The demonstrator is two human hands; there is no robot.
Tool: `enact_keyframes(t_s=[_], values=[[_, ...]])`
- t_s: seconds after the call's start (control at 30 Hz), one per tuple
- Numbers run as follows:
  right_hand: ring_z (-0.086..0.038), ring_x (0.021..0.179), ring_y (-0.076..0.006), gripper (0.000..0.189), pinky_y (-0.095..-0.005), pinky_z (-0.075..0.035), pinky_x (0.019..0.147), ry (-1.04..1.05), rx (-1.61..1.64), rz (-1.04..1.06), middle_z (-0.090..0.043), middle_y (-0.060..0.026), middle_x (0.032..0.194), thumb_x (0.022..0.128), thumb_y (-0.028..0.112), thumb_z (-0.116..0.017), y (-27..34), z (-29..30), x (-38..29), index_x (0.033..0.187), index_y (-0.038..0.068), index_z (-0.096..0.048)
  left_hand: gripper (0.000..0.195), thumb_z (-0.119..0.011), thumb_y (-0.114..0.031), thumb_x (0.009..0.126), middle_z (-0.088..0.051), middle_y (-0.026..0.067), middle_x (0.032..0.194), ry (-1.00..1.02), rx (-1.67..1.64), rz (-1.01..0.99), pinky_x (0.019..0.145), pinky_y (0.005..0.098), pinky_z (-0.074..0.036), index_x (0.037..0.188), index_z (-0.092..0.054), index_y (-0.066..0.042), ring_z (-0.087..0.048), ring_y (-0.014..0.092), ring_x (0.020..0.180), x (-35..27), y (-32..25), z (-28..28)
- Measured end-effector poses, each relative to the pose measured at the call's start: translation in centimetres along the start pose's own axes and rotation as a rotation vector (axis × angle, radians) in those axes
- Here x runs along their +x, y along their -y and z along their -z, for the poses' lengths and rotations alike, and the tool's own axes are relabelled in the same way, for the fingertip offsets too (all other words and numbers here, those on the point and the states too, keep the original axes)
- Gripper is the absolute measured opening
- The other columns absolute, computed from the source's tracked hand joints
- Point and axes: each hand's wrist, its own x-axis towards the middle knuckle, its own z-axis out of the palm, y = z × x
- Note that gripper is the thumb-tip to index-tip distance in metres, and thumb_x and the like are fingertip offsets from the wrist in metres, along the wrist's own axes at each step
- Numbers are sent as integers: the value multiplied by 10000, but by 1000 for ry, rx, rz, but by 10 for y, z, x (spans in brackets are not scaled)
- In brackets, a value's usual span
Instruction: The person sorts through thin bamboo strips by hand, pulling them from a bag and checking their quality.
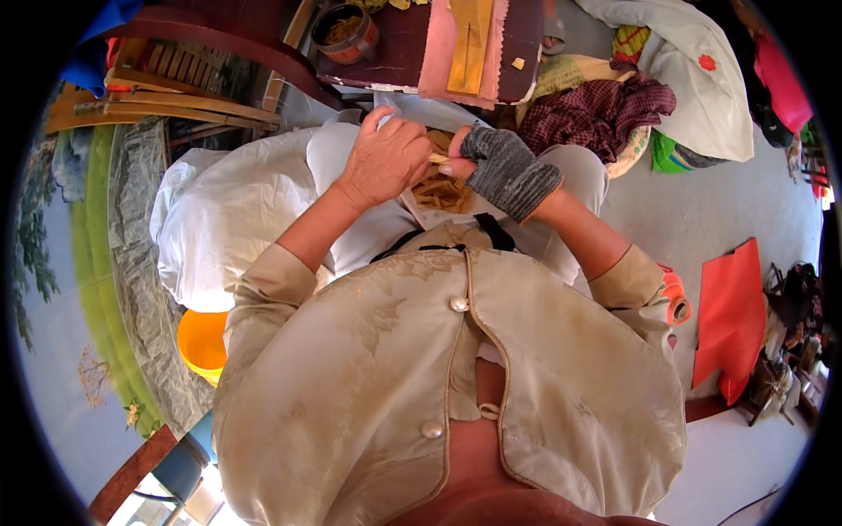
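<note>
My left hand (388, 158), bare, and my right hand (505, 167), in a grey knitted fingerless glove, are close together above my lap. A thin, pale yellow strip (437, 158) spans the small gap between them, pinched at its two ends. Its material is unclear. Under the hands, a heap of flat yellow-brown strips (442, 192) lies in a pale container or on a sheet; the fingers hide part of it. Just ahead, a wooden board (470, 56) with a dark, narrow groove or rod along it rests on a pink cloth (437, 52).
The cloth lies on a dark red stool or small table (396, 66), beside a round tin (345, 36) of brownish shreds. White sacking (230, 204) and a yellow bucket (201, 342) are at the left. Checked cloth (592, 115), a white bag (707, 85) and a red sheet (730, 309) are at the right.
</note>
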Motion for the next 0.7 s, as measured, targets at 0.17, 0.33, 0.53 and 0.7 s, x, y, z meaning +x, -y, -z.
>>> enact_keyframes(t_s=[0.17, 0.33, 0.53, 0.7], values=[[-535, 648, -279, 181, -336, -431, 616, -198, -120, -10, -533, -137, 690, 723, 153, -660, -4, -16, 12, 767, 23, -543, 178, -591, -121, 708, -509, 62, 772, -6, -39, 14, 812, 387, -394, 839, -474, -91, -526, 243, 771, 5, 37, -26], [-537, 748, -335, 292, -397, -421, 700, -302, -111, -156, -544, -159, 746, 766, 313, -593, -41, 4, 32, 773, 22, -570, 145, -479, -139, 863, -546, 90, 727, -115, -374, 409, 618, 327, -454, 990, -435, -85, -564, 235, 650, 32, 33, -39], [-549, 737, -343, 546, -396, -429, 700, -184, -373, -320, -562, -179, 755, 782, 542, -504, -99, 30, 50, 843, 10, -609, 123, -469, -135, 895, -530, -7, 715, -237, -878, 593, 539, 229, -414, 999, -503, -80, -490, 73, 596, 54, 44, -56], [-548, 753, -328, 458, -399, -426, 693, -186, -287, -367, -553, -167, 758, 790, 475, -544, -96, 37, 56, 854, 26, -616, 120, -541, -165, 858, -537, 0, 710, -295, -742, 618, 594, 236, -421, 919, -564, -63, -473, 93, 635, 64, 59, -64]])
